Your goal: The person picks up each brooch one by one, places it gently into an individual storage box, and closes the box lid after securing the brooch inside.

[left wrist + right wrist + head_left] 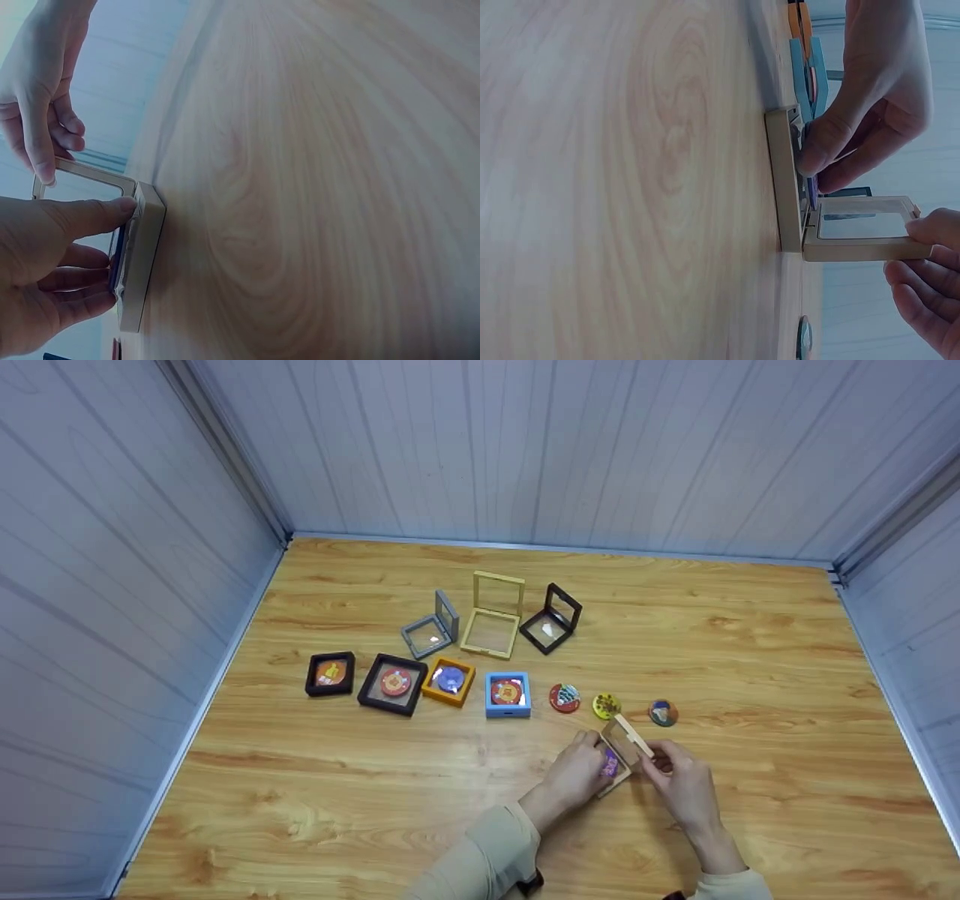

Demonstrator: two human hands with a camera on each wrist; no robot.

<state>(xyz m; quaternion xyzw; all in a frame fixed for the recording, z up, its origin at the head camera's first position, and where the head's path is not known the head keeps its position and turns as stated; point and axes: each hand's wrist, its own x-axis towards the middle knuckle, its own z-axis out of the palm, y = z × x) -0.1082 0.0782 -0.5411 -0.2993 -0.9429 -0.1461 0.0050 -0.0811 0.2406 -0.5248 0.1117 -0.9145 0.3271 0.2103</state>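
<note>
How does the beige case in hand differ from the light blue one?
The beige case stands open, its lid held up by the right hand; the light blue case is closed. The left hand holds a purple disc at the beige case; a red disc lies inside the light blue case. Both are squarish frames with clear windows.

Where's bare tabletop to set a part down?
Front left, between the left wall, larger black frame and left sleeve; far right, past the rightmost disc; back left, left of the grey frame. Crowded: larger black frame beside orange frame; also the beige frame, where left hand pinches the purple disc and right hand holds the lid.
</note>
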